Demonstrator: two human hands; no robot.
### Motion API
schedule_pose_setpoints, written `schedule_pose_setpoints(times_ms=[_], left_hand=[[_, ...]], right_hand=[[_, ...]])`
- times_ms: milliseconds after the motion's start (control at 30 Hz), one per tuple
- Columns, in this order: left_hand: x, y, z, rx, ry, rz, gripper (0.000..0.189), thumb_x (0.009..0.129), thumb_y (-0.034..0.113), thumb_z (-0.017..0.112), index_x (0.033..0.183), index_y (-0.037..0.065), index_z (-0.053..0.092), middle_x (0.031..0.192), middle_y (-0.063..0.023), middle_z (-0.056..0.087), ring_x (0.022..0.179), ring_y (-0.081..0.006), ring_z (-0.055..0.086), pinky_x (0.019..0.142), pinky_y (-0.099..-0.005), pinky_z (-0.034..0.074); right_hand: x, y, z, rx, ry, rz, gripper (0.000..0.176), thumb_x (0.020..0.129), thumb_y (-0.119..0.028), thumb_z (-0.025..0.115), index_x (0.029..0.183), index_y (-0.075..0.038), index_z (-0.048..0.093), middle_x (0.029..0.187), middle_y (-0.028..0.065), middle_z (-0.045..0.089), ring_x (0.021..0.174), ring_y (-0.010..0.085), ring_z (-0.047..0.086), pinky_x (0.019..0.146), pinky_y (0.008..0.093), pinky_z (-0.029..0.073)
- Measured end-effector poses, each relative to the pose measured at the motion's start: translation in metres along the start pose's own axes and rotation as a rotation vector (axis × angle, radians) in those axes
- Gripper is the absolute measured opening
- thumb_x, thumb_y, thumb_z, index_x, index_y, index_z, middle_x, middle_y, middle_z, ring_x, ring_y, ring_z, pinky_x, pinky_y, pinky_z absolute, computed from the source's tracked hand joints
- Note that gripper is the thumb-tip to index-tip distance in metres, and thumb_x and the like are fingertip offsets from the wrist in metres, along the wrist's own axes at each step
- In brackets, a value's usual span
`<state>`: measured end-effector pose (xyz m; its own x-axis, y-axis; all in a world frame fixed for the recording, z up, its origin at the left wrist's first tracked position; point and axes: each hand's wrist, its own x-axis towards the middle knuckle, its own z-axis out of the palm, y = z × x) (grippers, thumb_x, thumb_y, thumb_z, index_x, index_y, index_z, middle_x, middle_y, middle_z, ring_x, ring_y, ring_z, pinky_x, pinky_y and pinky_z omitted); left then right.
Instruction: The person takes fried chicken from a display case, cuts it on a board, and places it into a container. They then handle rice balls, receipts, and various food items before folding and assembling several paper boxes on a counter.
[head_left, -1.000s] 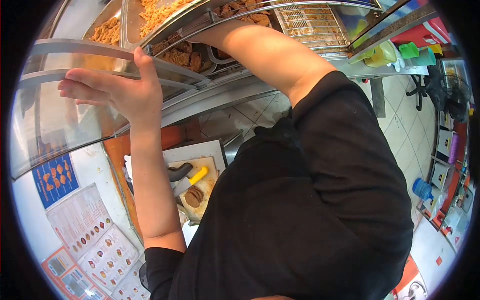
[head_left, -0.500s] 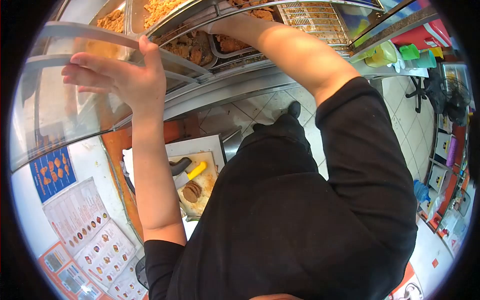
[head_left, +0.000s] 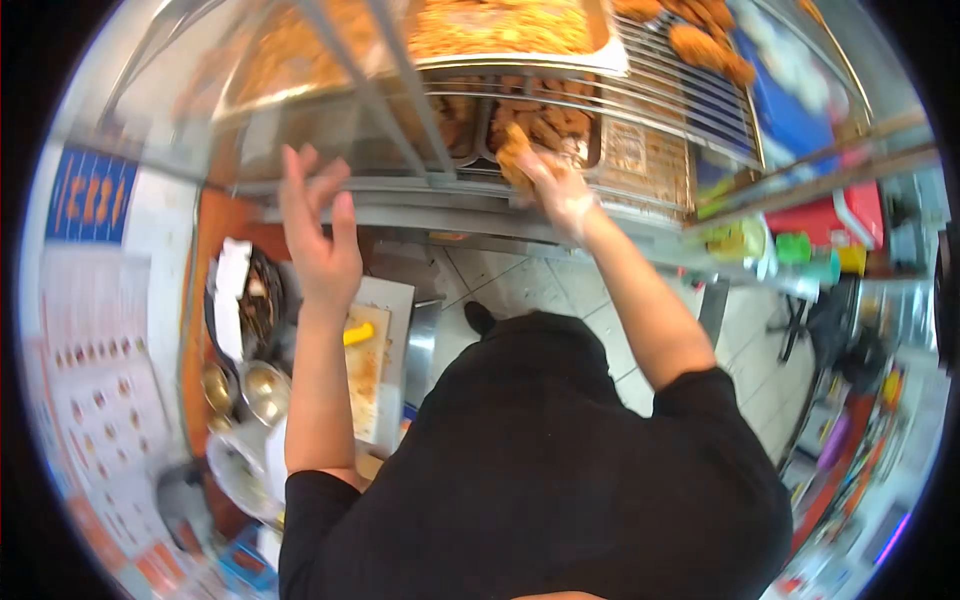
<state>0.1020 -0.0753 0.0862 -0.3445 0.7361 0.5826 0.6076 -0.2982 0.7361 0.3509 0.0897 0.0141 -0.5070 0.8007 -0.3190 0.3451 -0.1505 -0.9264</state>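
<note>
A piece of fried chicken (head_left: 514, 160) is gripped in my right hand (head_left: 562, 192), which wears a clear thin glove. This hand is at the front edge of the display cabinet, just before a metal tray of browned fried pieces (head_left: 545, 122). My left hand (head_left: 322, 238) is raised with its fingers spread and holds nothing. Nearest to it is the metal-framed glass panel (head_left: 372, 110) of the cabinet. Above the tray of fried pieces, a shelf carries a tray (head_left: 520, 64) heaped with golden fried food.
More fried chicken (head_left: 705, 50) lies on a wire rack (head_left: 660, 85) at the right. Below my left arm are a cutting board (head_left: 375, 400) with a yellow-handled knife (head_left: 358, 333), metal bowls (head_left: 265, 390) and a dark pan (head_left: 265, 300). A red box (head_left: 830, 215) stands at the right.
My right hand has come out of the cabinet and now shows a piece of fried chicken. My left hand appears lower, away from the panel's frame. The camera view has turned.
</note>
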Motion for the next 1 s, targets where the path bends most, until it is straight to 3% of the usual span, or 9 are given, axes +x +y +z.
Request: schedule_pose_setpoints(times_ms=[100,367,467,533,600,667,800,933,1000], left_hand=[[-0.122,-0.009,-0.02,0.116,0.007,-0.339,0.041,0.1,0.016,0.054,0.137,-0.001,0.052,0.113,-0.0132,0.065,0.1,-0.0225,0.065,0.09,-0.0348,0.05],[-0.475,0.094,0.034,0.613,-0.503,-1.473,0.046,0.093,0.03,0.059,0.126,-0.001,0.059,0.126,-0.0233,0.06,0.116,-0.0366,0.06,0.1,-0.0454,0.047],[-0.589,0.172,0.071,0.514,-0.519,-1.742,0.044,0.093,0.032,0.059,0.122,-0.001,0.061,0.119,-0.0218,0.063,0.114,-0.0368,0.061,0.1,-0.0452,0.047],[-0.748,0.18,0.138,0.298,0.071,-1.811,0.042,0.092,0.035,0.059,0.118,0.002,0.063,0.117,-0.0208,0.065,0.11,-0.0363,0.062,0.096,-0.0443,0.049],[-0.853,0.209,0.16,0.359,-0.42,-1.797,0.043,0.092,0.037,0.058,0.116,0.001,0.066,0.121,-0.0215,0.066,0.11,-0.0375,0.063,0.094,-0.0435,0.051],[-0.881,0.278,0.182,0.199,0.882,-2.436,0.044,0.09,0.035,0.056,0.11,-0.002,0.07,0.122,-0.0231,0.066,0.117,-0.0382,0.061,0.097,-0.0437,0.05],[-0.969,0.343,0.216,0.049,0.302,-2.464,0.048,0.09,0.038,0.057,0.113,-0.002,0.069,0.126,-0.0239,0.063,0.12,-0.0393,0.059,0.1,-0.0455,0.048],[-1.068,0.351,0.274,0.216,0.273,-2.027,0.048,0.091,0.039,0.055,0.113,-0.001,0.069,0.119,-0.0244,0.066,0.114,-0.0394,0.062,0.095,-0.0451,0.051],[-1.051,0.396,0.266,-0.181,1.651,-2.008,0.045,0.092,0.038,0.055,0.113,0.001,0.069,0.113,-0.0236,0.069,0.108,-0.0391,0.065,0.092,-0.0447,0.052]], right_hand=[[-0.037,0.008,0.018,0.381,-0.316,-0.044,0.057,0.095,-0.056,0.053,0.115,-0.004,0.059,0.09,0.0063,0.059,0.072,0.0193,0.056,0.071,0.0376,0.05],[-0.116,-0.01,0.081,0.642,-1.115,0.121,0.061,0.087,-0.064,0.058,0.074,-0.005,0.052,0.069,0.0028,0.043,0.051,0.0118,0.046,0.048,0.0335,0.051],[-0.161,-0.015,0.122,0.651,-1.478,0.219,0.05,0.089,-0.051,0.066,0.08,-0.003,0.053,0.075,0.0042,0.045,0.049,0.0117,0.043,0.045,0.0313,0.043],[-0.194,-0.015,0.149,0.561,-1.58,0.19,0.051,0.088,-0.049,0.068,0.082,0.0,0.054,0.075,0.0052,0.047,0.048,0.0121,0.043,0.043,0.0304,0.041],[-0.242,-0.024,0.182,0.515,-1.668,0.211,0.054,0.088,-0.05,0.068,0.085,0.002,0.055,0.076,0.0061,0.048,0.047,0.0125,0.043,0.041,0.0297,0.038],[-0.29,-0.022,0.21,0.385,-1.714,0.139,0.061,0.084,-0.059,0.068,0.083,0.001,0.057,0.07,0.0044,0.046,0.048,0.0118,0.046,0.047,0.0317,0.045],[-0.386,0.008,0.279,0.179,-1.848,0.166,0.059,0.085,-0.057,0.064,0.097,0.0,0.056,0.072,0.0063,0.051,0.053,0.0137,0.047,0.05,0.0328,0.044],[-0.492,0.091,0.374,0.07,-1.943,0.352,0.049,0.089,-0.052,0.057,0.102,-0.005,0.055,0.072,0.0056,0.052,0.052,0.0142,0.044,0.049,0.0314,0.038],[-0.561,0.119,0.408,-0.031,-1.879,0.428,0.039,0.092,-0.046,0.054,0.104,-0.009,0.054,0.076,0.0053,0.054,0.054,0.0137,0.045,0.052,0.0293,0.038]])
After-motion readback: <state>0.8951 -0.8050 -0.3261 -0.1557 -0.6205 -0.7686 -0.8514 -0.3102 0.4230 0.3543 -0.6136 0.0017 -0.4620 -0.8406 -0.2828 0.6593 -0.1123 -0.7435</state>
